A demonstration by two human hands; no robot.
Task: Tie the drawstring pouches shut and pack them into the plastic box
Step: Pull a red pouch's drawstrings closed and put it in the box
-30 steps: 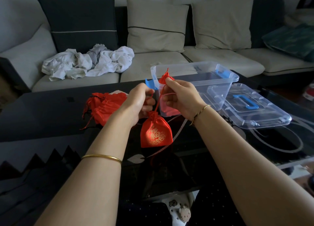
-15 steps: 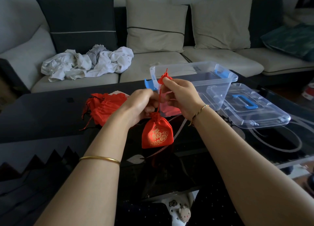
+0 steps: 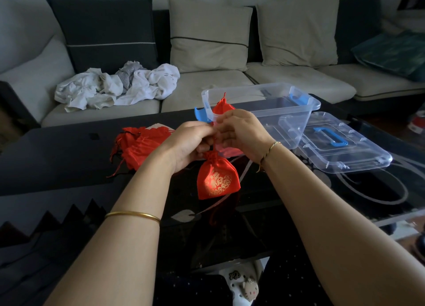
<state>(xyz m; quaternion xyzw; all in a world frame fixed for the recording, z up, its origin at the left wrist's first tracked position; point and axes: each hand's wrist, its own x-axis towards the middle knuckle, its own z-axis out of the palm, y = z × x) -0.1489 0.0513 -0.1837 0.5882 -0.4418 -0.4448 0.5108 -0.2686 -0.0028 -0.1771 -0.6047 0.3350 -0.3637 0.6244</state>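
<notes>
A red drawstring pouch [image 3: 217,179] with gold embroidery hangs by its cord just above the black glass table [image 3: 57,154]. My left hand [image 3: 190,145] and my right hand [image 3: 239,133] meet above the pouch's gathered neck, both pinching its red drawstring. A pile of red pouches [image 3: 140,147] lies on the table to the left of my hands. Behind my hands stands the open clear plastic box [image 3: 287,108] with blue latches. Another red pouch [image 3: 222,107] shows inside it at the left end, partly hidden by my right hand.
The box's clear lid [image 3: 340,147] with a blue handle lies flat on the table to the right of the box. A sofa with cushions runs behind the table, with a heap of white laundry [image 3: 119,87] on its left seat.
My hands have drawn together over the pouch's neck, my right hand coming down from where it held the cord up. The pouch still hangs in about the same place.
</notes>
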